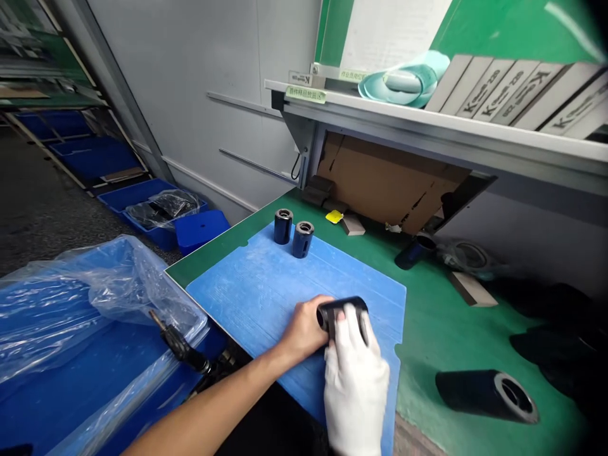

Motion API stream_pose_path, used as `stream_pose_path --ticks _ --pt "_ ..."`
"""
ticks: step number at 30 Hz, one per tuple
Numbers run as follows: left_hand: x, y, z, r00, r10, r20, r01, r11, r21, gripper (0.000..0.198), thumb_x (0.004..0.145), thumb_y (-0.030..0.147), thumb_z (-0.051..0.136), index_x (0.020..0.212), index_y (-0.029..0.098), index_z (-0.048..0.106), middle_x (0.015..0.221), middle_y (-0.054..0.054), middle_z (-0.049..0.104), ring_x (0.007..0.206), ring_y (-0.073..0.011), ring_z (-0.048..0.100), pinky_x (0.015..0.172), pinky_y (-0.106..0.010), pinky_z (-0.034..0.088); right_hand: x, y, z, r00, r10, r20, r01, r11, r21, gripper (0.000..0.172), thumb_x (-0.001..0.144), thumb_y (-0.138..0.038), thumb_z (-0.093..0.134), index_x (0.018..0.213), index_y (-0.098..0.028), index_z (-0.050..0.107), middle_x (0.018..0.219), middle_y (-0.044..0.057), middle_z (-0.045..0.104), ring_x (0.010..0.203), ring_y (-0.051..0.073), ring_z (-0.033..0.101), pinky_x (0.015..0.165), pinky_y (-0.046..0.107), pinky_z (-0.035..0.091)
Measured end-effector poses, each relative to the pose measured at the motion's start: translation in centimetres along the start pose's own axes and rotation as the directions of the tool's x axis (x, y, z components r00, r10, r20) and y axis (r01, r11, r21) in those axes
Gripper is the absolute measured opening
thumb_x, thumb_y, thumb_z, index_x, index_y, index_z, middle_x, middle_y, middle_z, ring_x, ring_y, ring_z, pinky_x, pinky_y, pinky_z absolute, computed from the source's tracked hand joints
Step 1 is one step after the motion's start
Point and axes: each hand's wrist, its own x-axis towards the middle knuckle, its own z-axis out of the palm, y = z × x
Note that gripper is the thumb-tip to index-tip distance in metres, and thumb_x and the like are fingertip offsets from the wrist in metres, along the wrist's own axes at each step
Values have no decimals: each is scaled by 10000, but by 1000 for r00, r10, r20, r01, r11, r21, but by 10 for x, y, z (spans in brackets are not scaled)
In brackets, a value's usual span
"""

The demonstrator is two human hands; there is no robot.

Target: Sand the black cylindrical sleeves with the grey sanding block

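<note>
A black hollow cylinder (351,304) lies sideways between my two hands, above the blue sheet (247,291). My left hand (306,326), bare, is wrapped round its left end. On my right hand (354,367) is a white glove, and its fingers press on the cylinder's near side; a small grey piece under them is partly hidden. Two shorter dark cylinders (283,227) (303,239) stand upright at the sheet's far corner. To the right, another black cylinder (484,396) lies on the green table top (427,316).
A plastic-lined blue bin (71,329) and a black air tool (183,348) are at the left. Behind the sheet are a yellow piece (334,216), grey blocks (472,289) and a dark tube (415,251). A shelf (427,126) with boxes overhangs the table.
</note>
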Motion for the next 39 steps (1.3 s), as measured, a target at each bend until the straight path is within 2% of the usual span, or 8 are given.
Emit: stream_pose_path --ticks 3,7,11,17,22,26,30,39 --pt "0 1 0 1000 -12 -21 12 1000 22 220 771 137 625 976 156 702 912 -41 749 790 -175 683 742 -244 530 3 -2 -1 992 67 103 -62 997 -53 417 991 -187 359 1385 -213 493 1507 79 425 1411 331 321 850 467 542" --pt "0 3 -1 1000 -26 -2 26 1000 1 284 757 147 643 1034 172 699 972 -39 747 869 -184 691 792 -247 535 -6 -3 -1 999 -9 50 10 1000 -21 457 989 -184 354 1438 -167 436 1517 125 400 1434 320 277 879 450 539" --pt "0 5 -2 999 -42 14 42 999 12 440 656 174 755 1089 181 680 1010 -36 741 933 -206 687 842 -269 535 22 25 -9 992 69 102 -59 993 -98 441 975 -162 379 1398 -203 495 1522 87 401 1390 324 362 892 475 546" --pt "0 8 -2 996 -86 23 86 996 10 487 621 181 781 1094 189 663 990 -23 739 911 -201 695 828 -276 544 48 83 -35 968 181 -172 -192 980 -48 496 987 -265 423 1476 -180 406 1555 79 346 1428 254 309 1162 442 337" --pt "0 4 -1 997 -75 28 75 997 -3 487 637 176 770 1110 194 657 1011 -17 737 933 -197 693 831 -264 541 -6 43 -21 984 157 -80 -152 986 66 518 982 -281 411 1484 -155 382 1611 93 187 1461 276 222 1170 487 309" --pt "-1 3 -1 999 -43 15 42 999 35 419 695 167 715 1110 193 669 1023 -26 736 926 -195 690 822 -263 531 -3 10 -6 994 74 81 -76 997 13 489 981 -172 338 1466 -163 395 1596 96 237 1461 292 220 984 462 501" --pt "-3 6 -1 1000 -27 15 26 999 42 432 697 196 729 1124 182 668 1011 -37 740 923 -208 692 830 -276 534 7 10 -4 990 62 128 -51 995 -84 482 967 -165 358 1443 -194 428 1567 86 315 1447 320 250 827 429 551" --pt "0 5 -1 999 -35 2 35 999 35 443 695 184 735 1134 174 675 1037 -48 740 938 -212 691 866 -285 539 2 10 -1 991 92 102 -86 994 -61 482 975 -170 337 1448 -184 428 1559 92 331 1439 332 262 846 460 538"
